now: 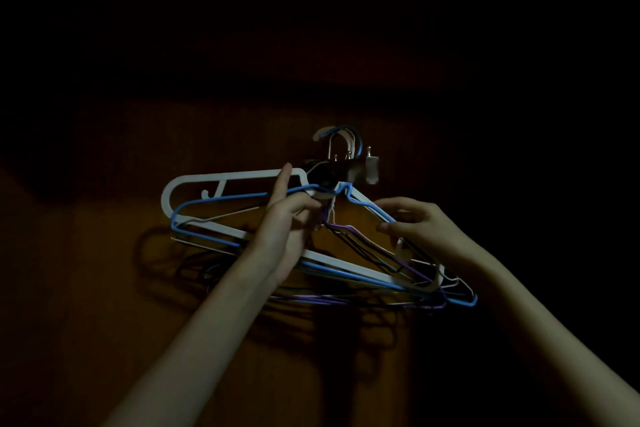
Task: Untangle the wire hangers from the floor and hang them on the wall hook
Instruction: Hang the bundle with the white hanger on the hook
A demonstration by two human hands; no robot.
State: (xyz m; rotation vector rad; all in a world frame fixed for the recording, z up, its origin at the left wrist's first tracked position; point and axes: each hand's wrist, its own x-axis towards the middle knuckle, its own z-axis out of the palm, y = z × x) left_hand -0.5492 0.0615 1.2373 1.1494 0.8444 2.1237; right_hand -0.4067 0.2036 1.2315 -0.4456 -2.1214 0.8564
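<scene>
Two bare forearms reach up from the bottom corners toward a cluster of hangers on a dim brown wall (104, 253). Left hand (287, 218) stands edge-on, forefinger pointing straight up across the top bar of the white plastic hanger (221, 177), while its thumb and curled fingers pinch the blue wire hanger (239, 199) just left of the twisted necks. Right hand (419, 225) hovers on the other side, palm turned leftward, fingers loosely bent and thumb extended toward the sloping right shoulders of the bundle; whether it actually grips a wire or only touches one cannot be told in this light.

Between the two hands the necks bunch together, and directly above them the hooks loop over the wall hook (370, 166), a pale bracket just above and right of the left fingertips. Hangers splay downward and outward from there, tilted so the left ends sit higher than the right.

Countable by colour: one white plastic hanger, at least one blue wire hanger, one purple wire hanger (349, 230) below the right hand's thumb, and several black wire hangers (360, 251) whose number is too dark to fix. Shadows of the bundle fall on the wall beneath the left wrist.
</scene>
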